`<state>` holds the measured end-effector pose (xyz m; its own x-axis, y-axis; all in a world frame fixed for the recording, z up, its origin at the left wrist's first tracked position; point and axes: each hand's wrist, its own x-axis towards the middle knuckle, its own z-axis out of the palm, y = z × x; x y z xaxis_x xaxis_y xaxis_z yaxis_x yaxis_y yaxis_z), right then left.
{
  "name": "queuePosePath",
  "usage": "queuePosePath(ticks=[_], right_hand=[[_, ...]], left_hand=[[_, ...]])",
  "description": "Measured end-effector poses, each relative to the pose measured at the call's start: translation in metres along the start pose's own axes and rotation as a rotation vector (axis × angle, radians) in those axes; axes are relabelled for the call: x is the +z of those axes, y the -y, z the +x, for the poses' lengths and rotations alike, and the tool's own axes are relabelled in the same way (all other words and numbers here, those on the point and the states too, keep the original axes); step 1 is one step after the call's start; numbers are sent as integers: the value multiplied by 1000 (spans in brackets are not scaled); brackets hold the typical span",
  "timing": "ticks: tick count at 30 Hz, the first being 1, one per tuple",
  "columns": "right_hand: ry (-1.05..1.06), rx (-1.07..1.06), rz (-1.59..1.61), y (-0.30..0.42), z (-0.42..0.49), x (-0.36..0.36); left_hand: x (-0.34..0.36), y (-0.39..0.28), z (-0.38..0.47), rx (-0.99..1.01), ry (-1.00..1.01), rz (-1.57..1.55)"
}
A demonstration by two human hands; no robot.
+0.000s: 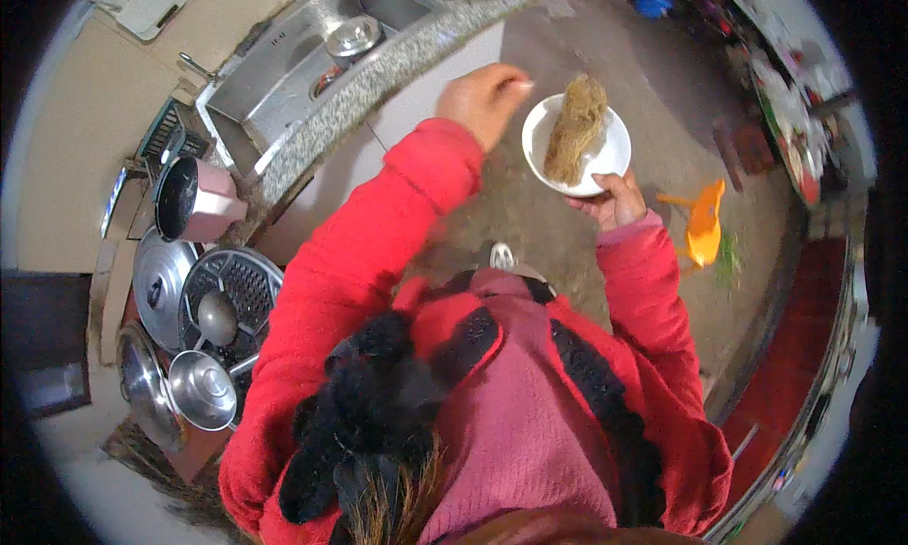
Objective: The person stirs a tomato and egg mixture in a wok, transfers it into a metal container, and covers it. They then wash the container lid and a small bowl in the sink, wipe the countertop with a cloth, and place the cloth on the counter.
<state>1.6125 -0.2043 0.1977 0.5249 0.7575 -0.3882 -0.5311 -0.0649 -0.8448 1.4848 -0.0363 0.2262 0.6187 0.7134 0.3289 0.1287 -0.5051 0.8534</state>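
Observation:
My right hand (618,201) grips the near rim of a white bowl (535,137), thumb on the edge and fingers beneath. Lying in the bowl is a long, brown, fibrous bundle (576,130), whose far end sticks out over the rim; its exact kind cannot be told. My left hand (486,102) hangs in the air to the left of the bowl, apart from it, with fingers curled and thumb and fingertips close together. Whether something small sits between those fingertips cannot be told.
A granite counter edge (340,134) runs along the left, with a steel sink (284,66) holding a lidded metal pot (353,38). Nearer are a pink saucepan (213,201), pot lids (152,283) and a metal ladle (202,389). An orange plastic stool (704,226) stands on the floor to the right.

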Motion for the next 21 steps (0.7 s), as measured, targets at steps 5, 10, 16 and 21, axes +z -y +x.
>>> queuePosePath(ticks=[5,10,16,21], right_hand=[[216,36,-66,48,96,31],[397,28,-74,66,174,92],[400,48,-67,69,243,173],[402,76,-136,77,289,229]], left_hand=[[-81,80,61,-245,-459,-248],[-191,180,63,-739,-656,-67],[-218,355,106,-1175,-386,-12],[-182,422,134,-1388,-320,-71]])
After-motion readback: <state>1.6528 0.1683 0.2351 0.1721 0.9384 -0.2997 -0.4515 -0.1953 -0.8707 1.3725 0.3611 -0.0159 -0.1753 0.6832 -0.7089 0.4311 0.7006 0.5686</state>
